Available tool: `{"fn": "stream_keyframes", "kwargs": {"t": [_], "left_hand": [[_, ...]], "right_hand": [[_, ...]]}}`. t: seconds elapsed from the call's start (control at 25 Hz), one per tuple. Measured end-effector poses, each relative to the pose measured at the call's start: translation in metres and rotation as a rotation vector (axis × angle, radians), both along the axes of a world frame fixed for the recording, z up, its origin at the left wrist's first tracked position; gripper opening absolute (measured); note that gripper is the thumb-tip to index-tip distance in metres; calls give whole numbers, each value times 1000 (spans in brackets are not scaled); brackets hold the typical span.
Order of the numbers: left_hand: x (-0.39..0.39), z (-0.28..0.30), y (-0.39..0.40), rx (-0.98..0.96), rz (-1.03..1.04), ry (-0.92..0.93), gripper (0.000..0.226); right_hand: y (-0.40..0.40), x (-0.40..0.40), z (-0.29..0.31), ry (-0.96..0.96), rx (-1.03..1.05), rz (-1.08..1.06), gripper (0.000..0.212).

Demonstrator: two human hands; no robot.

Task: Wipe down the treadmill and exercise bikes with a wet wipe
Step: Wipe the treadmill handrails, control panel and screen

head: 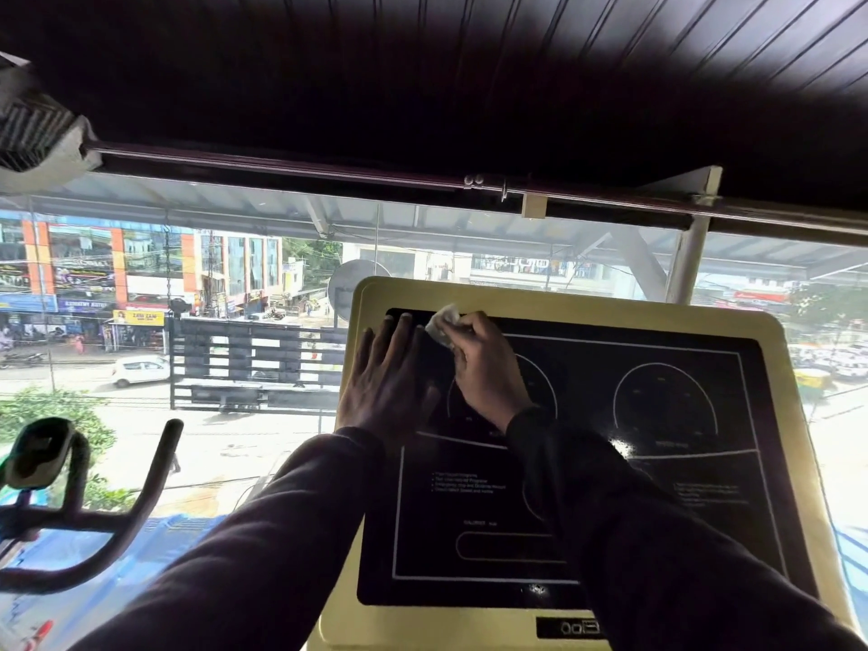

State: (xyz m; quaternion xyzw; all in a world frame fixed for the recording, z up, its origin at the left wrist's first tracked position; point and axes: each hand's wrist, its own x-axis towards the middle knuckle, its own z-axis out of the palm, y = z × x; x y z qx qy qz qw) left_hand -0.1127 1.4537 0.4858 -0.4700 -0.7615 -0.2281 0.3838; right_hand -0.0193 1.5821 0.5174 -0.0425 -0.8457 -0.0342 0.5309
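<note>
From the head view, the glossy black treadmill console panel (610, 462), framed in pale yellow plastic, carries thin white outlines and two dial arcs. The right hand (484, 364) clenches a crumpled white wet wipe (443, 325) against the panel's far left corner. Just left, the left hand (387, 378) lies flat, fingers straight. Near left stand blurred black curved exercise-bike handlebars (94, 523).

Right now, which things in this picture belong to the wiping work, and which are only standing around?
Part of the job:
- wet wipe, held by the right hand
- treadmill console, now being wiped
- left hand, flat on the console
- exercise bike handlebars, lower left, untouched

Just around:
- window glass
- curtain rod
- white car on the street outside
</note>
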Motion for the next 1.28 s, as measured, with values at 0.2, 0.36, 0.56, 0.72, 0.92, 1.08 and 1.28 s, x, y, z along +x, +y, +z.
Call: {"fn": "stream_keyframes", "kwargs": {"t": [0.2, 0.36, 0.56, 0.72, 0.92, 1.08, 1.28], "left_hand": [[-5, -2, 1, 14, -8, 9, 75], [-5, -3, 1, 39, -26, 8, 73], [-6, -1, 0, 68, -80, -20, 71], [-5, -12, -10, 31, -187, -33, 64], [7, -46, -25, -29, -241, -33, 57], [10, -59, -31, -52, -229, -24, 59], [11, -60, -31, -38, -243, -55, 65]], "right_hand": [[-8, 3, -19, 109, -161, -49, 42], [0, 19, -32, 40, -75, -6, 41], [-26, 23, -56, 78, -184, -36, 35], [-25, 36, -65, 93, -256, -65, 38], [-46, 41, -82, -56, -213, -6, 41], [-41, 48, -86, 94, -365, -119, 40], [-65, 48, -108, -95, -181, 2, 29]]}}
